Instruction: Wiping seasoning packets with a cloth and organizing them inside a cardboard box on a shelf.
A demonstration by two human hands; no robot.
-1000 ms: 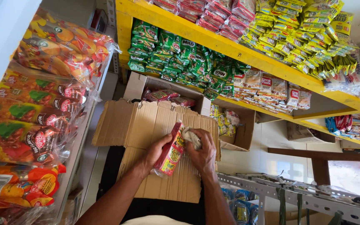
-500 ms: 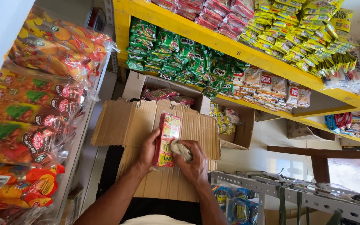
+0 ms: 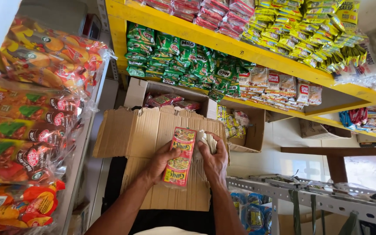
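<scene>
My left hand (image 3: 161, 160) grips a strip of red and green sachets (image 3: 179, 157) by its left edge, holding it flat over a corrugated cardboard flap (image 3: 144, 130). My right hand (image 3: 214, 160) sits at the strip's right edge and is closed around a crumpled white wad (image 3: 208, 140), paper or plastic, I cannot tell which. Both forearms reach up from the bottom of the view.
An open cardboard box (image 3: 138, 89) behind the flap holds red packets (image 3: 166, 100). Yellow shelves (image 3: 223, 43) above carry green, red and yellow sachet strips. Bagged snack packs (image 3: 27, 117) line the left. A grey metal rack (image 3: 310, 196) stands at lower right.
The sachet strip went from tilted and folded between my hands to flat and upright facing me. My right hand shifted to its right edge, still holding the white wad.
</scene>
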